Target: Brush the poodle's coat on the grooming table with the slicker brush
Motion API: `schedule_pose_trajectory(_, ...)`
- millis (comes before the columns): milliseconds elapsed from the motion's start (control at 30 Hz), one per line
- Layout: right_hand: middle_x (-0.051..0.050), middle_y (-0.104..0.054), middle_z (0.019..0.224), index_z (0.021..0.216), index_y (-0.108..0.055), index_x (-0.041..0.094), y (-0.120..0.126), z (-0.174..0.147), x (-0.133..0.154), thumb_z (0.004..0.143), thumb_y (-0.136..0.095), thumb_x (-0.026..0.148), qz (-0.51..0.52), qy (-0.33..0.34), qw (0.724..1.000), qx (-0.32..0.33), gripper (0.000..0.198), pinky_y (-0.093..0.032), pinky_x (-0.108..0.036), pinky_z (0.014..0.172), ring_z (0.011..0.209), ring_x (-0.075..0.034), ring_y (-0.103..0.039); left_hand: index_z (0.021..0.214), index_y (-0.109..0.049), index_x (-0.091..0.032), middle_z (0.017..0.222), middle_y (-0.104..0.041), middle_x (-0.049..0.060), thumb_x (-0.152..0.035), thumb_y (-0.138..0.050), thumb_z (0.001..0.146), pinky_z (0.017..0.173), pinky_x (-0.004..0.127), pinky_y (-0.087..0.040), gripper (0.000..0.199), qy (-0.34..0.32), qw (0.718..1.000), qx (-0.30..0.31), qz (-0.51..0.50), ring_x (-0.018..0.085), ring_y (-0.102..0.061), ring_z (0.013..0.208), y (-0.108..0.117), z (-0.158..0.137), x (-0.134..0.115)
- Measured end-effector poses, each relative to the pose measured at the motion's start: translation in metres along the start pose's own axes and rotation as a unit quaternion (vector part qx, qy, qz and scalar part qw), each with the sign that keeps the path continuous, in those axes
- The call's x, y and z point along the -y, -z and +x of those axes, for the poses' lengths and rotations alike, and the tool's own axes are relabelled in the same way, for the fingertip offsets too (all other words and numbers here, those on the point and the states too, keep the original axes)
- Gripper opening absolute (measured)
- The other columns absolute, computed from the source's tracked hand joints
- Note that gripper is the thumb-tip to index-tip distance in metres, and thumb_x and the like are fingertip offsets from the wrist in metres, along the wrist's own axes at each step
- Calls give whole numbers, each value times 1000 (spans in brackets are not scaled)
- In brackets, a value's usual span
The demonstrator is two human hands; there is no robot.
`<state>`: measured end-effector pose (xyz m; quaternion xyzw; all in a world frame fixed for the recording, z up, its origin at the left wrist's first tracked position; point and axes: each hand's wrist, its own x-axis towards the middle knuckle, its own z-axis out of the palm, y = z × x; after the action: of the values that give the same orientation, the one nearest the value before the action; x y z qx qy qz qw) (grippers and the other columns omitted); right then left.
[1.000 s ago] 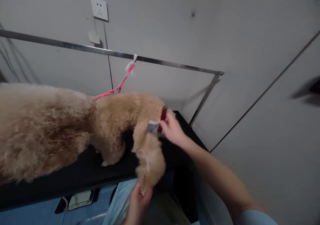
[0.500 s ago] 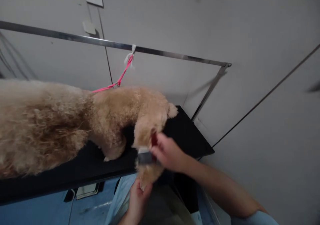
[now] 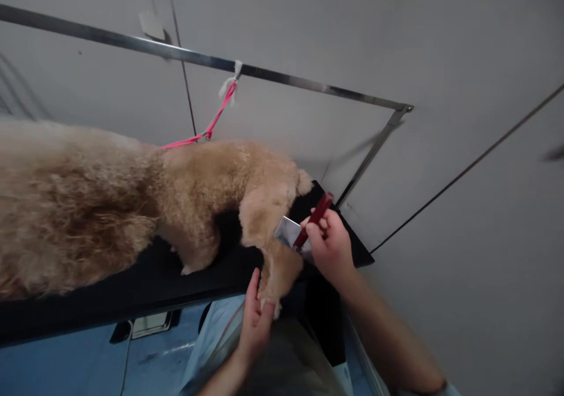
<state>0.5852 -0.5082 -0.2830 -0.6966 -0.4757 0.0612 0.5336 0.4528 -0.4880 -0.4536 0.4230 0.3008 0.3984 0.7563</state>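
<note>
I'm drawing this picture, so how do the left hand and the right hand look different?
The left hand holds the lower part of the dog's hind leg; the right hand grips the red handle of a grooming brush. The left hand is stretched straighter; the right hand is curled. Both hands are bare.

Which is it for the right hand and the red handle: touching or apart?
Touching. The head view shows the right hand gripping the red handle, fingers closed around it.
</note>
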Motion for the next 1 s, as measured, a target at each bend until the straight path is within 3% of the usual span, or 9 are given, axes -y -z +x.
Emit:
schedule_pose_trajectory(133, 0, -68, 71, 94, -57, 19, 5, -11, 3, 83, -56, 23, -70, 14, 990, 119, 11, -47, -23, 54, 60, -14, -63, 155, -3, -18, 141, -51, 19, -42, -71, 78, 105, 34, -42, 106, -57, 998, 21, -22, 22, -54, 126, -13, 1, 7)
schedule_pose_trajectory(300, -5, -71, 90, 107, -55, 20, 15, -22, 9, 85, -55, 28, -92, 34, 994, -49, 23, -52, -26, 64, 75, -18, -69, 154, 10, -19, 123, -64, 16, -38, -68, 82, 93, 35, -50, 108, -59, 997, 43, -27, 21, -65, 108, -25, -2, 7)
schedule_pose_trajectory(433, -1, -70, 76, 97, -57, 19, 14, -25, 8, 84, -55, 23, -86, 13, 991, 104, 14, -50, -24, 58, 65, -15, -66, 154, 9, -17, 125, -63, 17, -41, -73, 75, 94, 34, -50, 117, -55, 998, 26, -23, 22, -64, 111, -23, -4, 7)
schedule_pose_trajectory(567, -5, -71, 87, 104, -55, 19, 13, -20, 6, 85, -55, 28, -113, 26, 988, -98, 21, -53, -29, 68, 75, -18, -68, 154, 9, -16, 127, -63, 18, -40, -70, 79, 100, 37, -46, 112, -55, 997, 50, 7, 22, -63, 115, -18, -1, 9)
schedule_pose_trajectory(633, -5, -71, 89, 102, -56, 21, 8, -17, 2, 84, -56, 30, -90, 31, 992, -81, 20, -53, -29, 68, 76, -18, -68, 154, 8, -15, 128, -61, 19, -39, -68, 80, 103, 38, -45, 109, -47, 996, 70, 13, 22, -62, 116, -16, 2, 12)
schedule_pose_trajectory(733, -2, -69, 76, 92, -56, 20, 2, -5, -16, 80, -58, 32, -21, -20, 999, 33, 17, -53, -28, 61, 64, -16, -65, 154, -1, -13, 136, -55, 21, -39, -66, 83, 107, 38, -42, 100, -48, 995, 86, 29, 23, -57, 123, -7, 12, 19)
schedule_pose_trajectory(833, -3, -67, 77, 90, -51, 19, 19, 15, -45, 76, -59, 39, 69, -67, 985, -141, 26, -55, -31, 65, 67, -17, -65, 147, -34, -14, 146, -46, 18, -41, -70, 78, 113, 38, -35, 82, -61, 989, 105, 86, 25, -46, 134, 20, 40, 29)
schedule_pose_trajectory(900, -4, -65, 82, 86, -50, 20, 35, 18, -68, 70, -67, 43, 107, -80, 955, -266, 33, -56, -32, 66, 75, -19, -65, 130, -56, -14, 138, -56, 17, -45, -72, 75, 112, 41, -35, 65, -49, 977, 149, 142, 29, -51, 130, 45, 71, 29)
schedule_pose_trajectory(1000, -1, -60, 77, 75, -51, 23, 38, -6, -113, 66, -68, 49, 138, -164, 935, -281, 32, -56, -32, 56, 73, -21, -65, 114, -66, -13, 123, -65, 18, -49, -72, 74, 109, 49, -38, 54, -44, 964, 165, 205, 32, -59, 119, 76, 131, 3)
